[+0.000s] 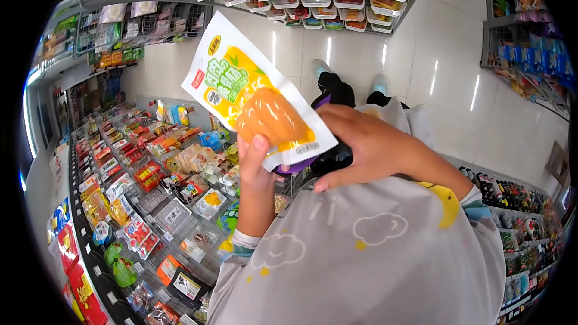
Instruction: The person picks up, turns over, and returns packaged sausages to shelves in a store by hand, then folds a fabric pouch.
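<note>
My left hand grips a yellow and white sausage packet by its lower edge, thumb on the front. The packet is tilted, its printed face with several sausages turned up toward me. Just right of it, my right hand curls around a black thing with a purple edge. The packet covers much of this dark thing and some right fingertips, so its kind cannot be told. A grey apron-like cloth with clouds and a moon hangs below both hands.
At left stands a long wire shelf with many packaged snacks. White bins of packets are stacked ahead. Shelves of blue packets and bottles stand on the right. Shiny floor tiles lie between them, near my feet.
</note>
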The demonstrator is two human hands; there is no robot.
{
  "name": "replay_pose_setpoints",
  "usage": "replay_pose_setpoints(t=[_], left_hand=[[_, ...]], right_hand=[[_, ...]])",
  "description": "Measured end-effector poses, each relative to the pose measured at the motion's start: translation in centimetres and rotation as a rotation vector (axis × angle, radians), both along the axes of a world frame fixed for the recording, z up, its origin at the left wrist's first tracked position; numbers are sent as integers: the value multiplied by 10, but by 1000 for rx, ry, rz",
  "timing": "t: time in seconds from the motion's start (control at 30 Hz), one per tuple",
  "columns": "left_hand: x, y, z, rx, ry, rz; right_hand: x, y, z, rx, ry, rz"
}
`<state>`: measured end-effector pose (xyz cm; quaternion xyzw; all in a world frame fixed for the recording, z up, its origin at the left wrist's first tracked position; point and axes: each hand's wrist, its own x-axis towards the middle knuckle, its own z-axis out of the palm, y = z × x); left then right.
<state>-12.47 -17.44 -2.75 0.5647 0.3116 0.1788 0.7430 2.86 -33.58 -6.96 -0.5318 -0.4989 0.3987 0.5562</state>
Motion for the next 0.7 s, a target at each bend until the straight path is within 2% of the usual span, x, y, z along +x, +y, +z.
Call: replay_pose_setpoints(t=[0.07,0.2,0.3,0.37,0.43,0.53,0.6,0.67,0.7], left_hand=[[0,4,2,-159,-28,-95],[11,-9,-2,-150,-54,-46],[9,-10,-3,-192,-57,-52],[10,-12,-1,-214,-52,-61],[15,-16,0,-93,-41,139],[16,-7,-3,-17,-52,60],[17,-2,-4,-35,-70,93],[21,2,2,-237,-200,127],[23,4,2,-243,-194,129]], right_hand=[[-11,3,-6,24,-20,-39],[-12,6,-8,-33,-41,37],[-15,4,-17,-49,-247,-83],[-16,3,-18,-14,-264,-79],[-17,4,-19,27,-280,-77],[-17,4,-15,-26,-138,-59],[-11,1,-5,-285,172,-95],[-13,-2,-14,-213,146,-127],[-12,-3,-13,-218,195,-161]])
